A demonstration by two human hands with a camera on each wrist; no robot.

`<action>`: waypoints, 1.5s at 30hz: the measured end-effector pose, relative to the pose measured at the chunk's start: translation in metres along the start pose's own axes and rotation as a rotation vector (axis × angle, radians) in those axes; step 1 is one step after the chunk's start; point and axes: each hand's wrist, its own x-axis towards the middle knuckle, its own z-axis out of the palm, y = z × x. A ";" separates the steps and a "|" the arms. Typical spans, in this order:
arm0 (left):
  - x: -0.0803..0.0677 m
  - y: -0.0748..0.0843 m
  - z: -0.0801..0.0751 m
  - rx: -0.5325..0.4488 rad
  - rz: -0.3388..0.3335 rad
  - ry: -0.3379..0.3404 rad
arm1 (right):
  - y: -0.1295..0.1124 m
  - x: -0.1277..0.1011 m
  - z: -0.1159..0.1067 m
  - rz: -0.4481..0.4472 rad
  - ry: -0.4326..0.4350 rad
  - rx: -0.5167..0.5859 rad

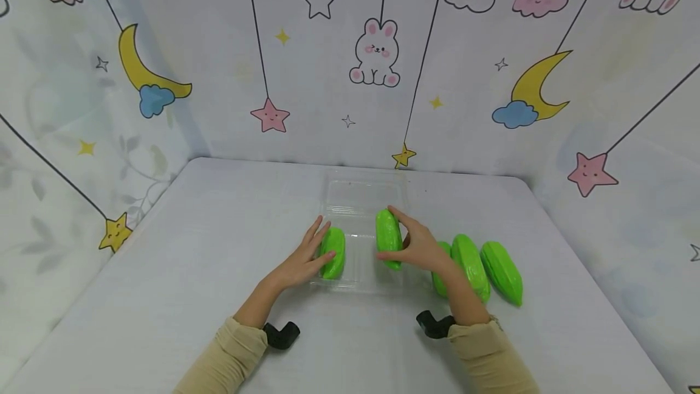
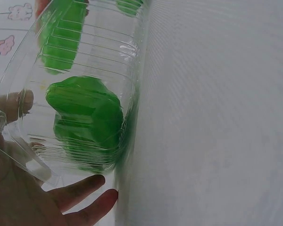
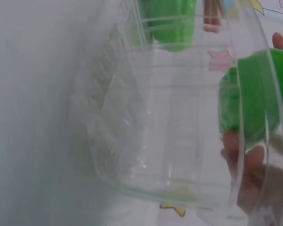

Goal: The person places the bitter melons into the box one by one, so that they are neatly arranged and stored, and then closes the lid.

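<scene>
A clear plastic clamshell box (image 1: pixel 361 263) lies on the white table, its lid (image 1: pixel 365 190) folded open at the back. One bright green, elongated ridged fruit (image 1: pixel 333 253) sits along its left side. My left hand (image 1: pixel 302 262) rests at that side, fingers stretched along the outer wall and thumb over the fruit. Between thumb and fingers, my right hand (image 1: pixel 420 248) pinches a second green ridged fruit (image 1: pixel 387 237) over the box's right half. Through the clear wall in the right wrist view, this held fruit (image 3: pixel 254 94) shows up near the rim.
To the right of the box lie more green ridged fruits: one pointed fruit (image 1: pixel 502 272), another fruit (image 1: pixel 469 263) beside it, and one fruit (image 1: pixel 440 284) partly hidden by my right forearm. A printed cloth wall (image 1: pixel 328 78) stands behind the table.
</scene>
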 end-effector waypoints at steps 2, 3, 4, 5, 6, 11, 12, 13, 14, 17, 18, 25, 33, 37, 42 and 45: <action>0.001 0.000 0.000 0.000 -0.001 0.000 | -0.001 0.002 0.003 -0.004 0.001 0.004; 0.001 0.000 0.000 -0.001 -0.002 -0.001 | -0.001 0.003 0.005 -0.003 0.001 0.006; 0.001 0.000 0.000 0.000 -0.003 0.000 | -0.002 0.004 0.006 -0.003 0.000 0.004; 0.001 0.000 0.000 0.004 -0.005 -0.001 | -0.003 0.005 0.008 0.001 0.002 0.002; 0.002 0.000 0.000 0.007 -0.007 -0.001 | -0.003 0.007 0.009 -0.001 0.000 0.003; 0.002 0.002 -0.001 0.005 -0.004 0.004 | -0.006 0.013 0.016 -0.005 -0.008 0.003; 0.003 0.002 -0.001 0.000 -0.002 0.005 | -0.007 0.015 0.017 -0.009 -0.010 -0.003; 0.002 0.003 -0.002 -0.007 0.000 0.005 | -0.007 0.016 0.019 -0.013 -0.010 -0.010; 0.003 0.004 -0.002 -0.009 -0.001 0.004 | -0.008 0.017 0.020 -0.016 -0.010 -0.021; 0.003 0.004 -0.002 -0.003 -0.002 -0.001 | -0.010 0.020 0.025 -0.019 -0.015 -0.042; 0.003 0.004 -0.002 0.000 -0.001 -0.002 | -0.011 0.021 0.026 -0.016 -0.017 -0.045; 0.004 0.006 -0.002 0.000 -0.004 -0.010 | -0.019 0.024 0.035 0.013 -0.017 -0.059; 0.005 0.005 -0.002 0.006 -0.002 -0.019 | -0.023 0.026 0.043 0.071 -0.025 -0.061; 0.005 0.006 -0.003 0.001 0.006 -0.015 | -0.023 0.028 0.048 0.102 -0.045 -0.081; 0.003 0.005 -0.001 -0.007 -0.005 -0.013 | -0.025 0.027 0.056 0.111 -0.082 -0.092; 0.000 0.004 0.000 -0.013 -0.023 -0.020 | -0.027 0.025 0.061 0.110 -0.102 -0.097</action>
